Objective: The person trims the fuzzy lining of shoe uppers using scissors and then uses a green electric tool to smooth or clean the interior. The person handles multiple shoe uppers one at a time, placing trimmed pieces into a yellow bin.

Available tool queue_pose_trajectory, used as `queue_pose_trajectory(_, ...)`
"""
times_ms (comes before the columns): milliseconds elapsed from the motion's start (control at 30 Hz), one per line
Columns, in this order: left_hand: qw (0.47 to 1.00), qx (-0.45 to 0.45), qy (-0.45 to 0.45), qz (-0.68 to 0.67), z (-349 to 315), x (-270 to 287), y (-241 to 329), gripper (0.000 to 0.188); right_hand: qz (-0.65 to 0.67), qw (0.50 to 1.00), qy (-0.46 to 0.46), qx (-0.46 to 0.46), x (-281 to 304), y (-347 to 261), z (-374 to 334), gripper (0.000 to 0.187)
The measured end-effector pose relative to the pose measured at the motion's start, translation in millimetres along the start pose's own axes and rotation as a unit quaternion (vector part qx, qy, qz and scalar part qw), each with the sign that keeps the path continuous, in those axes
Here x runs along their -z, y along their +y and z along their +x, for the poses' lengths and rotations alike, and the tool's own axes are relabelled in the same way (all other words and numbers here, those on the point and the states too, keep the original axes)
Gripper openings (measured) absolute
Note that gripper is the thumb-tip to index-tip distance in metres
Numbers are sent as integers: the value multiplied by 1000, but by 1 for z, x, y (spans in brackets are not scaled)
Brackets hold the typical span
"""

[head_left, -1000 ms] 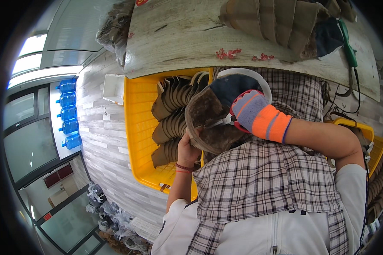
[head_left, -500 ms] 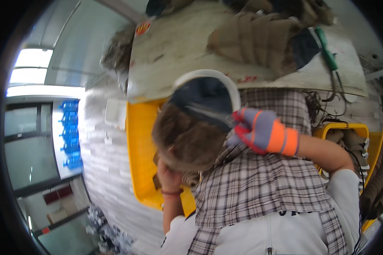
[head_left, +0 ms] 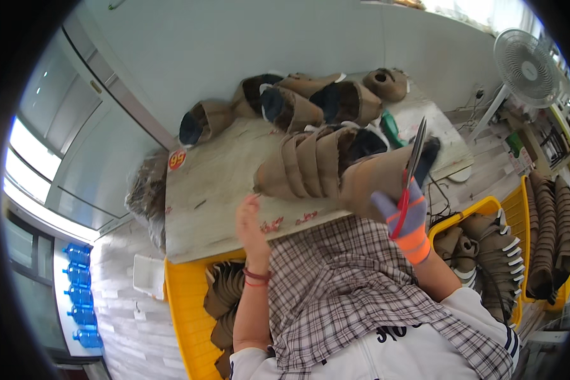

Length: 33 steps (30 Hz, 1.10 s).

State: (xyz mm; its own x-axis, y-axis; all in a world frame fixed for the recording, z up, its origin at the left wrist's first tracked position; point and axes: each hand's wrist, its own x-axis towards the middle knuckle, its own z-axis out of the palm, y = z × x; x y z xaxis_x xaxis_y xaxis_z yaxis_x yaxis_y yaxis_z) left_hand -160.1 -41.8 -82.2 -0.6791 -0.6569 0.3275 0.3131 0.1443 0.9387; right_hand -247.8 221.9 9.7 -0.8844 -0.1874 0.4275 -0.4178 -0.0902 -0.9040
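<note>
My right hand (head_left: 410, 221), in a purple and orange glove, is closed round scissors (head_left: 406, 190) with red handles. Their blades point up and away from me. Against the gloved fingers lies a brown shoe upper (head_left: 375, 180) with a dark lining, at the near end of a row of nested brown shoe uppers (head_left: 304, 166) on the table. My bare left hand (head_left: 252, 231), with dark red bands on the wrist, is raised beside the tip of that row. Its fingers stretch upward and nothing shows in them.
Several more shoe uppers (head_left: 291, 107) lie along the back of the pale table (head_left: 218, 215). A green-handled tool (head_left: 391, 130) rests behind the row. Yellow crates of uppers stand left (head_left: 182, 316) and right (head_left: 487, 206). A fan (head_left: 525, 68) stands at the far right.
The brown piece with the dark lining, held up before me earlier, is no longer there. Both hands have moved toward the table. The view has shifted to show more of the table's back.
</note>
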Motion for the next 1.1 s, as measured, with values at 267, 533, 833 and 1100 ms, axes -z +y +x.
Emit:
queue_pose_trajectory(267,951,213,-69,-212,83,-12,-84,31,-128,991,-35,-28,-15,137,89,55)
queue_pose_trajectory(533,902,285,-183,-267,88,1,-88,39,377,901,-132,-170,-50,226,105,39)
queue_pose_trajectory(833,910,336,-157,-187,95,19,-66,50,133,971,-39,-195,-2,162,94,38)
queue_pose_trajectory(1100,906,342,-155,-195,103,28,-96,47,225,951,-126,-168,52,124,101,52)
